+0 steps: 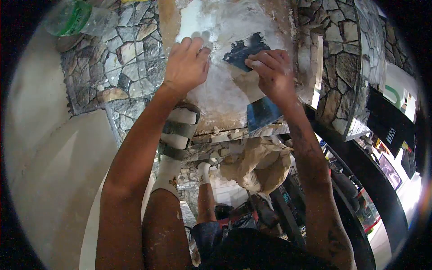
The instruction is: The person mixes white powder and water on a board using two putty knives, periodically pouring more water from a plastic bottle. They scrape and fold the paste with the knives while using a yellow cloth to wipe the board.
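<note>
The right hand [271,74] is closed around a blue trowel [261,110], fingers curled over its upper part while the flat blade runs down and out past the wrist; a second dark blue patch [245,50] shows just above the knuckles, and whether it belongs to the same tool cannot be told. The left hand [186,65] is loosely curled with fingers bent, pressed against the white plastered patch [216,90] and holding nothing that can be made out. That patch is chalky, smeared and uneven, with a raw brownish strip along its upper left edge and a broken, crumbly lower edge [225,132] where the surface ends. On both sides the patch is hemmed in by stone-pattern cladding [121,72] of irregular grey and tan pieces with dark joints; the right-hand section [337,67] turns a corner, leaving little room beyond the trowel. Below the edge hangs a crumpled tan paper sack [258,164], and a foot in a white sock and grey strapped sandal [177,132] is braced just under the left wrist. A clear plastic bottle with a green label [74,18] lies at the upper left, near a smooth pale wall [49,148].
</note>
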{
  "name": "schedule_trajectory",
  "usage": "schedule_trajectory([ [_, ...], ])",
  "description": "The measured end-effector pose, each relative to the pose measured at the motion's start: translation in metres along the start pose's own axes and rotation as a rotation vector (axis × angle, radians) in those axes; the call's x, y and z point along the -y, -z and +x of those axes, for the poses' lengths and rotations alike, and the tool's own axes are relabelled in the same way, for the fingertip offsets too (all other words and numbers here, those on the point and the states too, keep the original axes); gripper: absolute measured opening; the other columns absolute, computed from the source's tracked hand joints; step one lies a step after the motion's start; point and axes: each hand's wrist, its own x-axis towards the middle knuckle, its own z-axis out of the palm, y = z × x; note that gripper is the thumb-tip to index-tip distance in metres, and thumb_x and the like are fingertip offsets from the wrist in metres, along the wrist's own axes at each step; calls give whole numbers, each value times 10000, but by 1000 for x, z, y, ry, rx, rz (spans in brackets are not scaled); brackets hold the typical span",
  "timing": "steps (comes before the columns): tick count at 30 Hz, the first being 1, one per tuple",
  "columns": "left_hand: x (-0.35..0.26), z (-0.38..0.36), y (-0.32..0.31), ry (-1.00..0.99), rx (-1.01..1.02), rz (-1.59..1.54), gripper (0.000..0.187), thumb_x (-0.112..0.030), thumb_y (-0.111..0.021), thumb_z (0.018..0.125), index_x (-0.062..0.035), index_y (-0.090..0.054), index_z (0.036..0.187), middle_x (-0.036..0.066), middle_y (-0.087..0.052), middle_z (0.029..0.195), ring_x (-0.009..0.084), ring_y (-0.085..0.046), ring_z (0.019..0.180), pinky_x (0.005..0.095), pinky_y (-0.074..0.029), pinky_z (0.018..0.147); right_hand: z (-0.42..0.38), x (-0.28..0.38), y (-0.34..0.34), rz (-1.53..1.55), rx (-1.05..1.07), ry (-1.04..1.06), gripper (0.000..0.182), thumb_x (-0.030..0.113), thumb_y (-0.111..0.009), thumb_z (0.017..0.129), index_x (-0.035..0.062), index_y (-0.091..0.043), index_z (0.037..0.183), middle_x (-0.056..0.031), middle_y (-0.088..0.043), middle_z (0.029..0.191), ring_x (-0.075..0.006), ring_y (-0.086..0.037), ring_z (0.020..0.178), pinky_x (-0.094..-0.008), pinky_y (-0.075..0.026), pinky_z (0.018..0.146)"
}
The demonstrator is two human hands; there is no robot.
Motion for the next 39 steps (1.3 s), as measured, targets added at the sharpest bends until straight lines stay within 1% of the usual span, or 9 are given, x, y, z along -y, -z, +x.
schedule_trajectory([
  [7,-4,3,-4,-33,-56,113,211,-166,-652,679,-59,-655,861,45,-534,922,239,-497,902,380,-420,736,-1,-3,0,5,-2,3,382,-50,-600,585,113,-667,924,-13,-652,960,-209,-603,870,-359,-412,783],
  [13,-3,-12,11,193,-113,85,210,-114,-659,672,-37,-663,867,88,-570,974,298,-542,922,390,-458,790,-1,-4,1,0,34,-22,381,1,-616,612,142,-671,963,-14,-635,969,-227,-580,910,-389,-408,805],
  [16,-2,-22,22,462,-198,-205,175,-112,-681,713,-20,-656,860,86,-604,874,271,-590,808,359,-484,742,4,-3,0,-39,102,-56,315,100,-617,683,163,-670,988,-33,-617,979,-260,-562,958,-439,-401,864],
  [22,25,-79,65,1489,-99,-1381,133,-105,-696,753,-12,-667,843,2,-609,761,129,-553,680,277,-454,638,28,-4,1,-220,172,-40,342,75,-594,705,183,-670,1021,-38,-604,1008,-261,-560,956,-453,-407,859],
  [27,14,-141,87,1582,-131,-1273,190,-110,-676,743,3,-668,896,31,-618,761,114,-535,657,246,-409,615,47,-2,0,-317,328,-67,341,64,-639,701,177,-673,1021,-27,-608,1003,-273,-562,975,-414,-436,856],
  [31,-17,-132,84,1336,-14,-1349,157,-105,-671,749,-6,-682,870,37,-664,838,100,-590,769,245,-457,726,49,0,-2,-327,276,-75,273,95,-653,736,173,-679,997,-35,-611,1017,-280,-569,973,-406,-457,833],
  [33,-37,-109,65,882,296,-1238,318,-285,-691,736,5,-664,863,89,-660,862,224,-633,772,357,-503,761,49,-5,-8,-317,257,-74,249,106,-656,752,177,-682,989,-39,-612,1014,-281,-575,966,-406,-466,820],
  [35,-72,-90,25,113,267,-728,270,-247,-681,731,4,-662,828,124,-635,811,279,-636,746,380,-521,746,46,-19,-15,-357,170,21,223,108,-652,758,168,-686,970,-41,-613,1010,-271,-580,962,-399,-469,809],
  [39,-141,-72,11,-305,847,-552,183,-164,-630,707,-16,-675,805,182,-627,811,318,-644,723,440,-517,590,49,-4,-11,-327,180,-13,160,113,-642,774,136,-685,925,-38,-620,994,-258,-588,954,-394,-471,790],
])
